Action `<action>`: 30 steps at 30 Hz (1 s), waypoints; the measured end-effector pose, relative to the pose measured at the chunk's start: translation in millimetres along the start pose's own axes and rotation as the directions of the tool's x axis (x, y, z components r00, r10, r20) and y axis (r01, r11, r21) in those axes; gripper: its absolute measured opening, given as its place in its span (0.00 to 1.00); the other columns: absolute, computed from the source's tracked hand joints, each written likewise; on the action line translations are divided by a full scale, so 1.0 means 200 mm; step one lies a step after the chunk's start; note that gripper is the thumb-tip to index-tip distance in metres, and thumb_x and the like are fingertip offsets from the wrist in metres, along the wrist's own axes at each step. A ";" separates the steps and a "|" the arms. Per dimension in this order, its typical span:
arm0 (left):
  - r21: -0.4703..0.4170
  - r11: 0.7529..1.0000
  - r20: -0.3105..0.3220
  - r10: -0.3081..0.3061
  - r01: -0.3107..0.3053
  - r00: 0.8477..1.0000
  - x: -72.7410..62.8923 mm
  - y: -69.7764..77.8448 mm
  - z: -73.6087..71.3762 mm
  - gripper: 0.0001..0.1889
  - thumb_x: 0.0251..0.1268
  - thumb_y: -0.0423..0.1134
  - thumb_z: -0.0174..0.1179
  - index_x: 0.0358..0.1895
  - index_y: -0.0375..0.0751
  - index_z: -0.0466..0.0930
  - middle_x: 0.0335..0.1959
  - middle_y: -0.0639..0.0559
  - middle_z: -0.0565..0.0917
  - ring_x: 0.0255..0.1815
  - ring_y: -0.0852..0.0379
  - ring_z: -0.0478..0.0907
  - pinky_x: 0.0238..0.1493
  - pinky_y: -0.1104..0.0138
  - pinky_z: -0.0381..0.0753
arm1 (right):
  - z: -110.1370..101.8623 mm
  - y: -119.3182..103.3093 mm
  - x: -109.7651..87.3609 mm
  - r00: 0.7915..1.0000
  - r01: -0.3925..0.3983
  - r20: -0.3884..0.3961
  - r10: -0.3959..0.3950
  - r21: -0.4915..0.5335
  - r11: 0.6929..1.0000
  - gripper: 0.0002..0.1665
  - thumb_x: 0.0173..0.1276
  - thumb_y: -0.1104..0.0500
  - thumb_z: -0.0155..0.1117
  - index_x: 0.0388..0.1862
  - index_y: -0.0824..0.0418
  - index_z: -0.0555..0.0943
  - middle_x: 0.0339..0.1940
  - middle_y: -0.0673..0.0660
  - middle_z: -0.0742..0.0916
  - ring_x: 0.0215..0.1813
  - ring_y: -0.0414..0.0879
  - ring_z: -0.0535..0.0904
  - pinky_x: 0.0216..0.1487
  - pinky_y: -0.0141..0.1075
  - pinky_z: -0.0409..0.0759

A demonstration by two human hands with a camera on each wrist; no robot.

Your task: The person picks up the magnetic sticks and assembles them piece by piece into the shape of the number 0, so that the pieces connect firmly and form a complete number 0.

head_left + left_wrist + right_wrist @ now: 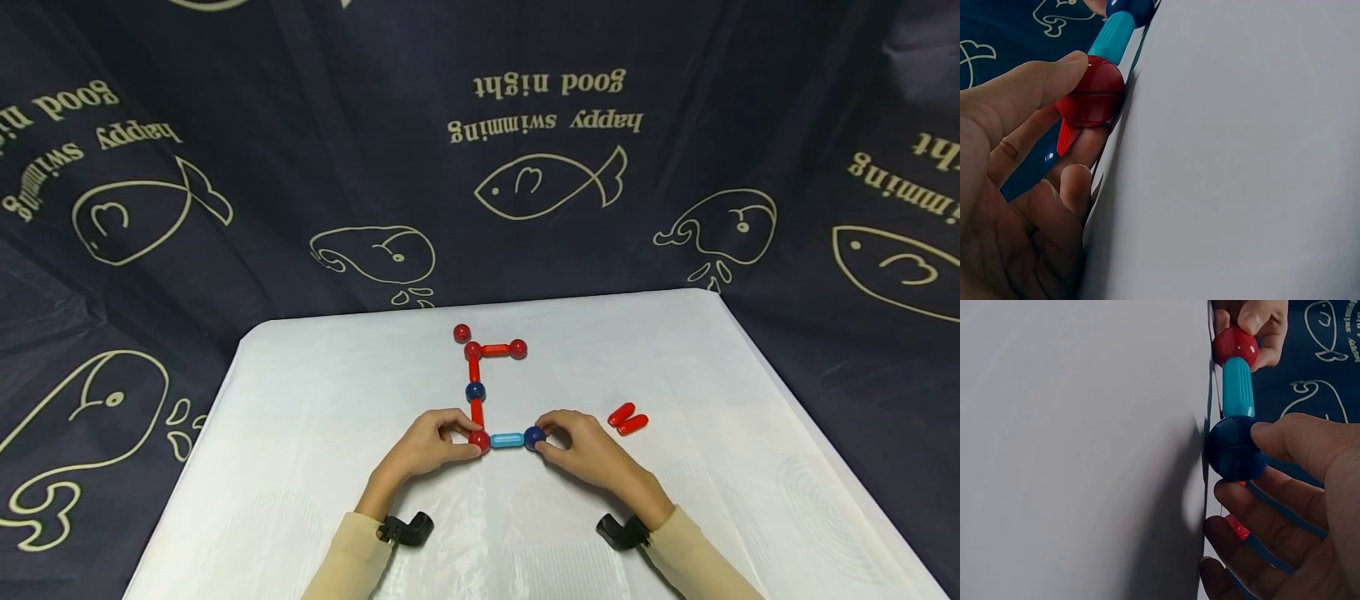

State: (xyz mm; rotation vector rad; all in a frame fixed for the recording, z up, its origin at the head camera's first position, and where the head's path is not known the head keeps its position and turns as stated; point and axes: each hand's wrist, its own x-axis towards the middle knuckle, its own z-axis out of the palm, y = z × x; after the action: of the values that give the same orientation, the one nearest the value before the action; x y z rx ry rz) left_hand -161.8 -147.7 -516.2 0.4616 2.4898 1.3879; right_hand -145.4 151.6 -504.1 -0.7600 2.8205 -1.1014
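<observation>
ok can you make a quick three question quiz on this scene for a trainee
1. What colour is the rod between the left hand and the right hand?
2. True or false: the ball in the right hand's grip is red.
3. How many loose red rods lie near the right hand: a) one, b) two, c) four?

Key:
1. Light blue.
2. False: it is blue.
3. b) two.
</observation>
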 end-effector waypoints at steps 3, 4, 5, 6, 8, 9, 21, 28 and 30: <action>0.002 1.000 0.001 0.004 -0.004 1.000 0.00 0.00 0.00 0.11 0.56 0.48 0.78 0.42 0.60 0.89 0.37 0.61 0.89 0.22 0.62 0.69 0.24 0.71 0.67 | 0.00 0.00 0.00 1.000 0.002 0.002 -0.002 -0.002 1.000 0.15 0.67 0.57 0.74 0.51 0.57 0.86 0.44 0.47 0.89 0.47 0.41 0.84 0.55 0.43 0.84; 0.004 1.000 0.001 0.004 -0.004 1.000 0.00 0.00 0.00 0.11 0.56 0.48 0.78 0.42 0.60 0.89 0.37 0.61 0.89 0.22 0.62 0.69 0.24 0.71 0.67 | 0.00 0.00 0.00 1.000 0.003 0.003 -0.003 -0.003 1.000 0.15 0.67 0.57 0.74 0.51 0.57 0.86 0.44 0.47 0.89 0.47 0.41 0.84 0.55 0.43 0.84; 0.006 1.000 0.002 0.005 -0.005 1.000 0.00 0.00 0.00 0.11 0.56 0.48 0.78 0.42 0.60 0.89 0.37 0.61 0.89 0.22 0.62 0.69 0.24 0.71 0.67 | 0.00 0.00 0.00 1.000 0.003 0.003 -0.003 -0.003 1.000 0.15 0.67 0.57 0.74 0.51 0.57 0.86 0.44 0.47 0.89 0.47 0.41 0.84 0.55 0.43 0.84; 0.007 1.000 0.002 0.005 -0.005 1.000 0.00 0.00 0.00 0.11 0.56 0.48 0.78 0.42 0.60 0.89 0.37 0.61 0.89 0.22 0.62 0.69 0.23 0.71 0.67 | 0.00 0.00 0.00 1.000 0.006 0.004 -0.006 -0.004 1.000 0.15 0.67 0.57 0.74 0.51 0.57 0.86 0.44 0.47 0.89 0.47 0.42 0.84 0.55 0.44 0.84; 0.004 1.000 0.005 0.005 -0.005 1.000 0.00 0.00 0.00 0.11 0.56 0.48 0.78 0.42 0.60 0.89 0.37 0.61 0.89 0.22 0.63 0.69 0.24 0.71 0.67 | 0.00 0.00 0.00 1.000 0.008 0.006 -0.008 -0.005 1.000 0.15 0.67 0.57 0.74 0.51 0.57 0.86 0.44 0.47 0.89 0.47 0.42 0.84 0.55 0.44 0.84; 0.004 1.000 0.006 0.004 -0.004 1.000 0.00 0.00 0.00 0.11 0.56 0.48 0.78 0.43 0.60 0.89 0.37 0.61 0.89 0.22 0.63 0.69 0.24 0.71 0.67 | 0.00 0.00 0.00 1.000 0.008 0.007 -0.008 -0.005 1.000 0.15 0.67 0.58 0.74 0.51 0.57 0.86 0.44 0.47 0.89 0.47 0.42 0.84 0.55 0.44 0.84; -0.008 1.000 0.013 0.003 -0.003 1.000 -0.01 0.01 -0.01 0.11 0.57 0.48 0.78 0.43 0.59 0.89 0.38 0.61 0.89 0.22 0.62 0.69 0.23 0.71 0.67 | -0.03 0.01 0.00 0.999 0.019 0.030 -0.018 -0.024 1.000 0.16 0.68 0.56 0.74 0.53 0.58 0.86 0.46 0.48 0.90 0.49 0.43 0.85 0.56 0.45 0.85; -0.002 1.000 0.011 0.002 -0.002 1.000 0.00 0.00 -0.01 0.11 0.56 0.48 0.78 0.43 0.60 0.89 0.38 0.61 0.89 0.22 0.63 0.68 0.24 0.71 0.67 | -0.10 0.06 -0.03 1.000 0.020 -0.012 -0.020 -0.055 0.998 0.19 0.65 0.60 0.76 0.53 0.62 0.86 0.49 0.52 0.90 0.54 0.48 0.86 0.59 0.48 0.84; 0.004 1.000 0.010 -0.002 0.002 1.000 0.00 0.00 -0.01 0.11 0.56 0.49 0.78 0.43 0.61 0.89 0.38 0.62 0.89 0.22 0.63 0.69 0.24 0.71 0.67 | -0.13 0.08 -0.03 1.000 0.015 -0.026 -0.017 -0.062 0.998 0.19 0.64 0.60 0.76 0.53 0.63 0.86 0.50 0.53 0.90 0.55 0.50 0.86 0.60 0.49 0.83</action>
State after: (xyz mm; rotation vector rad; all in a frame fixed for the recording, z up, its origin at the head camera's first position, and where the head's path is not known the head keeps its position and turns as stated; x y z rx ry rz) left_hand -162.9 -149.5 -516.1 0.4663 2.4851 1.3764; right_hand -151.4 181.1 -497.2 -0.7792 2.8880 -1.0378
